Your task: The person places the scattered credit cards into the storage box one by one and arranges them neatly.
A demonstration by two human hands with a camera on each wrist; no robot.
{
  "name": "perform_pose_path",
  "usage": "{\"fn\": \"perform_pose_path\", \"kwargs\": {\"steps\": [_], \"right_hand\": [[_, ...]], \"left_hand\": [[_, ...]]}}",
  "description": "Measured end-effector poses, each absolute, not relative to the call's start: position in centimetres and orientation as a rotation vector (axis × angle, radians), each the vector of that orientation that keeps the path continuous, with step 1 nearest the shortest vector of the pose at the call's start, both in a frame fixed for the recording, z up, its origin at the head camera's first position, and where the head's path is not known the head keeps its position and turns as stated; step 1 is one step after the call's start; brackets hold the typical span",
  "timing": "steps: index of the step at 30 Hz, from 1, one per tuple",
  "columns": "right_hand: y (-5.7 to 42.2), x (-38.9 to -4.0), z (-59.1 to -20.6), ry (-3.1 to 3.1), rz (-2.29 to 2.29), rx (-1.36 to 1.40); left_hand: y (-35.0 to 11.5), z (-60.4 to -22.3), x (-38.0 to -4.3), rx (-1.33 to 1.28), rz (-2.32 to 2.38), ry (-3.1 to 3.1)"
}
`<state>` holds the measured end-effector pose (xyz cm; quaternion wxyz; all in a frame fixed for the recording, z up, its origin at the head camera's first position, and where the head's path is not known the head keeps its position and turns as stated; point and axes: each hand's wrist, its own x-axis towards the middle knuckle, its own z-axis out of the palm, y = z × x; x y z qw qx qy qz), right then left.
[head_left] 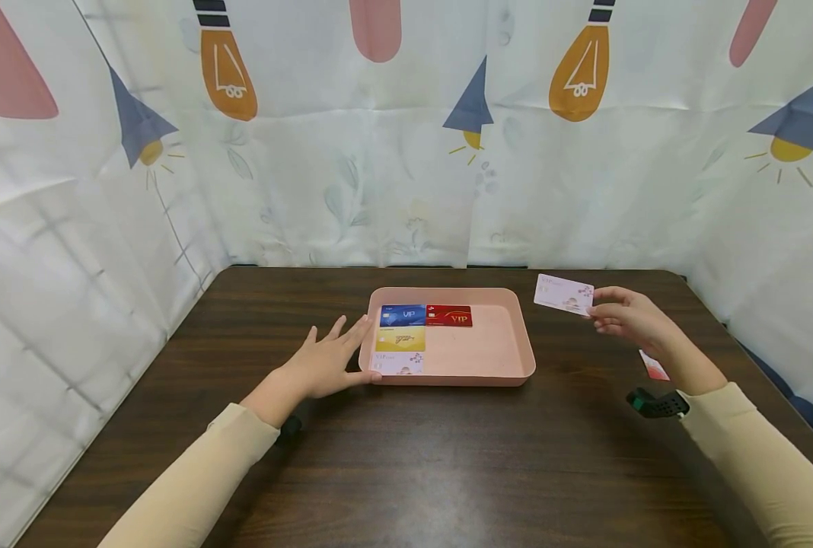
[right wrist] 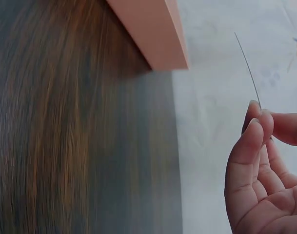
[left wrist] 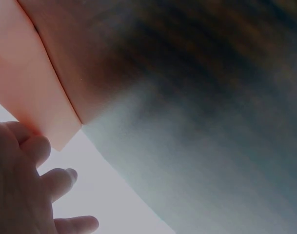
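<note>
My right hand (head_left: 629, 318) pinches a pale pink VIP card (head_left: 564, 294) by its right end, raised to the right of the pink tray (head_left: 478, 364). In the right wrist view that card (right wrist: 247, 68) appears edge-on between thumb and fingertips. With fingers spread, my left hand (head_left: 327, 361) rests at the tray's left side, its fingertips at the rim. Inside the tray's left half lie a blue VIP card (head_left: 403, 315), a red VIP card (head_left: 449, 316) beside it, a gold card (head_left: 400, 339) below the blue one, and another pale pink card (head_left: 400, 363) at the front.
A red and white card (head_left: 654, 366) lies on the dark wooden table (head_left: 447, 457) at the right, partly hidden by my right forearm. Behind the table's back edge hangs a white patterned curtain (head_left: 393, 190), which also runs along both sides.
</note>
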<state>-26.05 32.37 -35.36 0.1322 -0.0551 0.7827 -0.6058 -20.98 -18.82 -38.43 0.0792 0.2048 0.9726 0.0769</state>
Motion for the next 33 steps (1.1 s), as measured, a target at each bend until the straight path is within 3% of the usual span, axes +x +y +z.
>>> {"fn": "perform_pose_path", "kwargs": {"steps": [33], "right_hand": [[21.8,-27.3,-36.5,2.075,-1.74,-0.257]], "left_hand": [[-18.9,-38.3,-20.9,0.598,0.242,2.905]]}}
